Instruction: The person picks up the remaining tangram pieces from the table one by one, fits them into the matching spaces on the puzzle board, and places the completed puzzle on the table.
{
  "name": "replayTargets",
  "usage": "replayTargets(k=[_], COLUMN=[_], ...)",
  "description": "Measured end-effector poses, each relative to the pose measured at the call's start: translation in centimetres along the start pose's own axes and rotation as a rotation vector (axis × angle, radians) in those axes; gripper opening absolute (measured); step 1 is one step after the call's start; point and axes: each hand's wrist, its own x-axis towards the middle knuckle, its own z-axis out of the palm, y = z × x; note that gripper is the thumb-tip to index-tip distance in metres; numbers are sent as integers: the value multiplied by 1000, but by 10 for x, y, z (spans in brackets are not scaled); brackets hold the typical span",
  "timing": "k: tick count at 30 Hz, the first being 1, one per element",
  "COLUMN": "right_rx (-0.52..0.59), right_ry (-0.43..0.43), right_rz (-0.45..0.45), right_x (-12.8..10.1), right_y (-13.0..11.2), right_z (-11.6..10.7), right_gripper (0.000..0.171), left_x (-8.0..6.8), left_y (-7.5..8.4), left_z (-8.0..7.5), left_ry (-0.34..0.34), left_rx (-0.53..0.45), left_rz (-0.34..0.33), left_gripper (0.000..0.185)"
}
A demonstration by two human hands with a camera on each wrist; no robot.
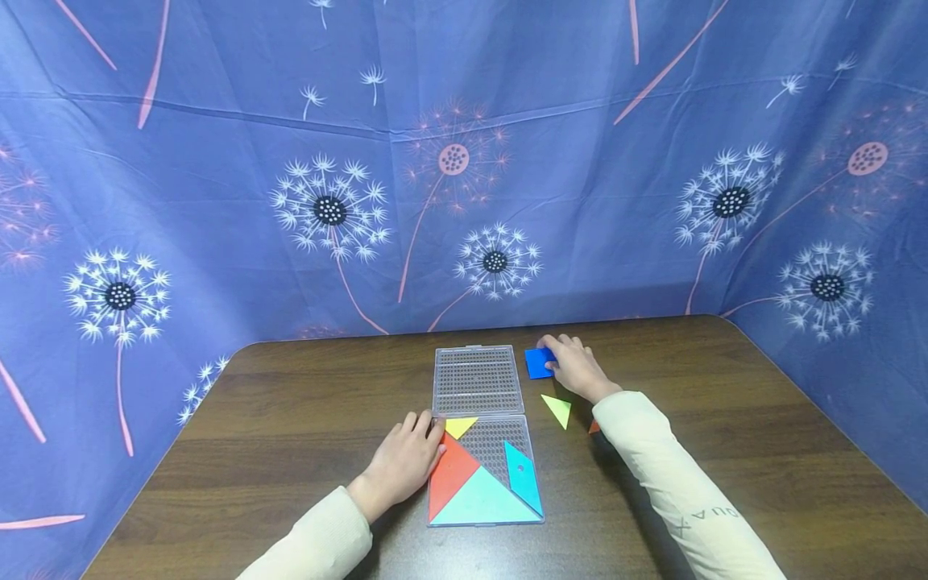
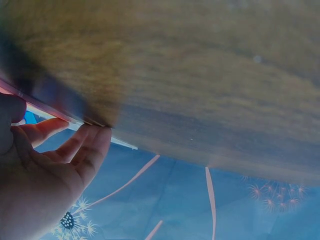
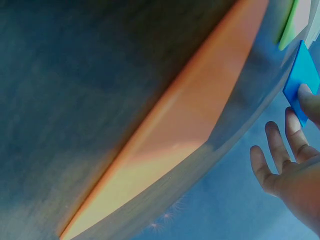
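A blue square tangram piece (image 1: 536,363) is pinched between the thumb and fingers of my right hand (image 1: 576,369), beyond the lid's right side. The right wrist view shows the blue square (image 3: 301,75) tilted, with the other fingers spread. My left hand (image 1: 403,457) rests along the left edge of a clear plastic case (image 1: 484,441), its fingertips touching the rim and its thumb by a red triangle (image 1: 451,475). Also inside the case lie an aqua triangle (image 1: 482,501), a cyan parallelogram (image 1: 522,475) and a yellow triangle (image 1: 459,426), partly covered by the left fingers.
The case's dotted lid (image 1: 478,383) lies opened flat toward the back. Right of the case, a yellow-green triangle (image 1: 558,409) lies on the wooden table (image 1: 290,419). An orange piece (image 1: 594,428) is mostly hidden by the right sleeve. A patterned blue cloth (image 1: 580,201) hangs behind.
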Motion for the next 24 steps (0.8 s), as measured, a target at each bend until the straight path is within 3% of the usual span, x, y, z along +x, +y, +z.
replayTargets(k=[14, 24], right_rx=[53, 14], right_ry=[32, 39], right_rz=[-6, -24], right_x=[0, -1], right_y=[-3, -7], right_z=[-1, 0], right_gripper=[24, 12], left_x=[1, 0], left_y=[0, 0], left_z=[-2, -3], left_ry=[-6, 2], left_rx=[0, -3], left_rz=[-5, 1], left_gripper=[41, 41])
